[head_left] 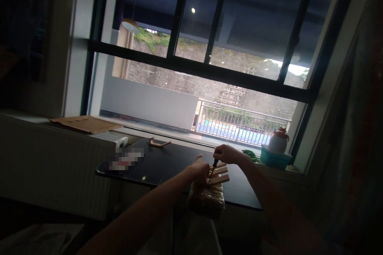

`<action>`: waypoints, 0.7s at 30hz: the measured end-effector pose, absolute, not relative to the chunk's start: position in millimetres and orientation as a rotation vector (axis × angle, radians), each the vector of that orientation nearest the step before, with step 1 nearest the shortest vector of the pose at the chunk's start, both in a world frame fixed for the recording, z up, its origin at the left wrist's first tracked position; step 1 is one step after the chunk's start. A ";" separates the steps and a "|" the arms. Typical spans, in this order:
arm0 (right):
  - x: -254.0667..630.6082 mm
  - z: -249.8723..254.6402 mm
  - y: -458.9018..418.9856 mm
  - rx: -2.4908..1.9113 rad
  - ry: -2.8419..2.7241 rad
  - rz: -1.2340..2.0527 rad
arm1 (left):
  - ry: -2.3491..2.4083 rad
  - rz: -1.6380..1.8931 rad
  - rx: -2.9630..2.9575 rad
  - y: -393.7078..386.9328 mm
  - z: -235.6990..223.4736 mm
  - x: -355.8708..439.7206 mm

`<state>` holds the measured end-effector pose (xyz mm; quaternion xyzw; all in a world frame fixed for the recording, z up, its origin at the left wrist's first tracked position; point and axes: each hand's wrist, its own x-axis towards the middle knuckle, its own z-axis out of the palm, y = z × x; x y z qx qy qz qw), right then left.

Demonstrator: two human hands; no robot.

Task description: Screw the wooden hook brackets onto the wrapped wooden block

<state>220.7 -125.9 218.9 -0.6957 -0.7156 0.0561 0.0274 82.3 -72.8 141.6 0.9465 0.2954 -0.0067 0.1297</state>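
My right hand (pixel 225 153) is closed round the dark handle of a screwdriver (pixel 215 163), whose shaft points down at a slatted wooden piece (pixel 222 177). The tip meets or nearly meets the near end of the wood. My left hand (pixel 202 171) grips the left side of that same piece, its fingers partly hidden behind the hand. Several pale slats stick out to the right. Below the wood is a plastic-wrapped brownish block (pixel 207 198) at the table's front edge. A curved wooden part (pixel 158 143) lies apart at the back of the dark table (pixel 176 158).
A brown envelope (pixel 86 123) lies on the ledge at left, beside a white slotted box (pixel 110 139). A blurred-out item (pixel 127 159) is on the table's left. At right, a teal container (pixel 273 157) carries a white jug (pixel 278 142), with a green object (pixel 250 155) nearby.
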 end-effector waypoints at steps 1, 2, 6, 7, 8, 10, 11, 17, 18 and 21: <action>221.2 217.1 -125.3 -2.162 -2.201 0.168 | 0.876 -0.058 2.758 -71.7 141.1 83.1; 221.6 215.5 -124.4 -2.173 -2.192 0.160 | 0.892 -0.097 2.766 -70.8 140.7 83.9; 221.6 213.2 -121.1 -2.184 -2.181 0.119 | 0.910 -0.134 2.785 -70.6 140.6 84.9; 221.4 213.9 -120.6 -2.178 -2.187 0.121 | 0.905 -0.127 2.788 -71.5 140.9 84.5; 221.2 214.8 -120.4 -2.170 -2.197 0.129 | 0.899 -0.119 2.790 -72.5 141.3 83.9; 221.3 216.8 -120.5 -2.147 -2.222 0.156 | 0.883 -0.103 2.790 -74.8 142.5 82.6; 221.5 217.5 -120.6 -2.136 -2.234 0.168 | 0.878 -0.100 2.788 -75.9 143.2 82.0; 223.3 214.0 -119.8 -2.147 -2.227 0.162 | 0.869 -0.108 2.766 -78.4 145.8 81.5; 223.3 213.5 -119.7 -2.154 -2.219 0.163 | 0.865 -0.103 2.764 -78.4 145.6 81.7; 222.7 215.7 -121.2 -2.167 -2.209 0.188 | 0.857 -0.069 2.756 -77.8 144.2 81.9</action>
